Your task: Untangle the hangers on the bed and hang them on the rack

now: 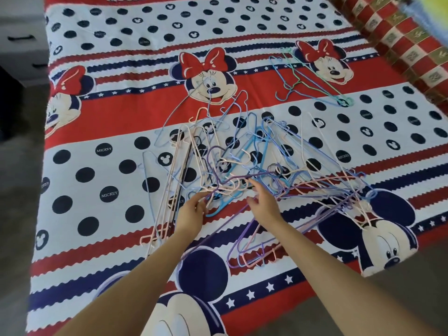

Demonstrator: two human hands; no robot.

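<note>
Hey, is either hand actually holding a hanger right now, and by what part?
The left hand grips hangers at the near edge of the tangled pile; which part is unclear. The right hand is open, holding nothing.

Pastel pink, blue and purple hangers point(242, 166) lie on a red, white and navy polka-dot bedsheet point(97, 117).

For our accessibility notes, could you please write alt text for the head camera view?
Two bare arms reach into a large tangled pile of pastel hangers on a cartoon-mouse bedspread; the left hand grips hangers at the pile's near edge, the right hand hovers open. A smaller hanger cluster lies farther right.
</note>
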